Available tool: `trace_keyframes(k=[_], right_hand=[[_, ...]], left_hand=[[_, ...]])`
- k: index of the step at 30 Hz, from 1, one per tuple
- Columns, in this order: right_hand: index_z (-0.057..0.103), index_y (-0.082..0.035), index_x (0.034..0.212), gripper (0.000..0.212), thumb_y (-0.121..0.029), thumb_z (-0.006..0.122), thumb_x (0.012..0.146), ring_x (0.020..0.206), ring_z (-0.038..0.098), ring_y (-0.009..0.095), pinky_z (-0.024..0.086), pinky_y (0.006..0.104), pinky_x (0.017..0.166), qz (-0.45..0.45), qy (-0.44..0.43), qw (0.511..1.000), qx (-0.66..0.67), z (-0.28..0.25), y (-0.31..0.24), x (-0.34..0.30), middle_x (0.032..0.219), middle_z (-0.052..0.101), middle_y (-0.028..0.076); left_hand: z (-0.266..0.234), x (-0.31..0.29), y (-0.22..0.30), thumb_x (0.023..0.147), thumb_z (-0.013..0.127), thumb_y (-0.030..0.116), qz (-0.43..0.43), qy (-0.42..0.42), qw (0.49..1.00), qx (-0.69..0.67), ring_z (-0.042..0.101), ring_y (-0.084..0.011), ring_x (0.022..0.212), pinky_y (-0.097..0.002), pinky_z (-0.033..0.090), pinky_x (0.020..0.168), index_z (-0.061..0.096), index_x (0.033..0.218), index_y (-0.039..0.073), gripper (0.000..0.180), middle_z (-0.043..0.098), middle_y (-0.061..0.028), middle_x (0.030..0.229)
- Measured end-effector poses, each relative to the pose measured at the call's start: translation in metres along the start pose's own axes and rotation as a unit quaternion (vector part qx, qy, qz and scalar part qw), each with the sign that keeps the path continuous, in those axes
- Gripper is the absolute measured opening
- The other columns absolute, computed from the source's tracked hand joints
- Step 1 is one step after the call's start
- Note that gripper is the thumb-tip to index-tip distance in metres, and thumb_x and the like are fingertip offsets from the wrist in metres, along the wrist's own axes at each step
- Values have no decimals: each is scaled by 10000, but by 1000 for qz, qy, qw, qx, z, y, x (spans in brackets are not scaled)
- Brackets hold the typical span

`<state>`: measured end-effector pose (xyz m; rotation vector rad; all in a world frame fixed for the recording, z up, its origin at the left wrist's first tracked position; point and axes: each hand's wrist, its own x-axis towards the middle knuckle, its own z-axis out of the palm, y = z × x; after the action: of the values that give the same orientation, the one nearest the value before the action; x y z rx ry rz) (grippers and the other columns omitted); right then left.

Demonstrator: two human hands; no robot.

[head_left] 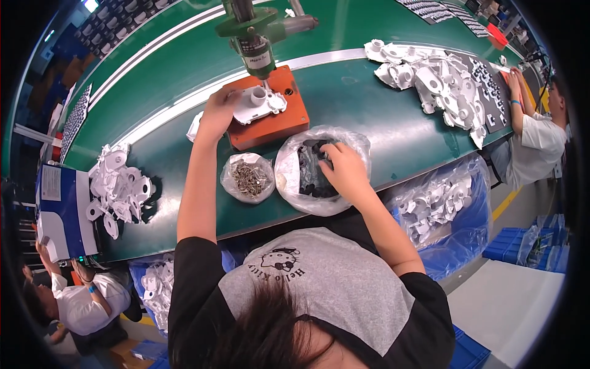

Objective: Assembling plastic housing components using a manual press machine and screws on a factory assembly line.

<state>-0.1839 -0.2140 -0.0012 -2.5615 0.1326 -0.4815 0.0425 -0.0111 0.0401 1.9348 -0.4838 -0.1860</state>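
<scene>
My left hand (220, 112) grips the left edge of a white plastic part (261, 103) with a raised round collar. That part lies on an orange fixture block (270, 130), under the tip of a green drill-press-like spindle (257, 56). My right hand (345, 169) reaches into a clear plastic bag (359, 141) of small black pieces (312, 175). Its thumb and fingers are bent but apart above the pieces; I see nothing held between them. Between my forearms, a smaller bag (228, 184) holds many metal screws (249, 179).
White plastic parts pile up left (120, 184) and right (439, 83) on the green bench (332, 86). A blue-lined bin (442, 203) of white parts stands below its front edge. A white-and-blue box (64, 212) sits at left. Co-workers sit at both ends.
</scene>
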Motion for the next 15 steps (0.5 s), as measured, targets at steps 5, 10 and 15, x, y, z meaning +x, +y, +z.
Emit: trace_keyframes(k=[5, 10, 15], right_hand=[[546, -37, 901, 176, -80, 644, 762, 755, 572, 299, 465, 375, 664, 16, -16, 1000, 17, 11, 7, 6, 814, 568, 107], [558, -29, 987, 218, -54, 633, 784, 676, 543, 255, 447, 326, 633, 43, -53, 987, 146, 0, 6, 8, 771, 553, 110], [618, -38, 1087, 281, -6, 596, 808, 671, 535, 166, 436, 278, 637, -3, -57, 983, 173, -13, 0, 14, 741, 543, 79]], left_hand=[[2, 18, 2, 860, 556, 155, 75, -18, 994, 77, 566, -174, 759, -291, 439, 706, 598, 946, -4, 185, 623, -105, 810], [5, 26, -2, 824, 590, 124, 68, -65, 991, 90, 575, -221, 835, -321, 424, 736, 605, 943, 20, 159, 611, -119, 891], [12, 14, -8, 744, 630, 77, 285, 178, 903, 266, 498, -280, 1024, -419, 345, 881, 610, 989, 81, 246, 546, -88, 1094]])
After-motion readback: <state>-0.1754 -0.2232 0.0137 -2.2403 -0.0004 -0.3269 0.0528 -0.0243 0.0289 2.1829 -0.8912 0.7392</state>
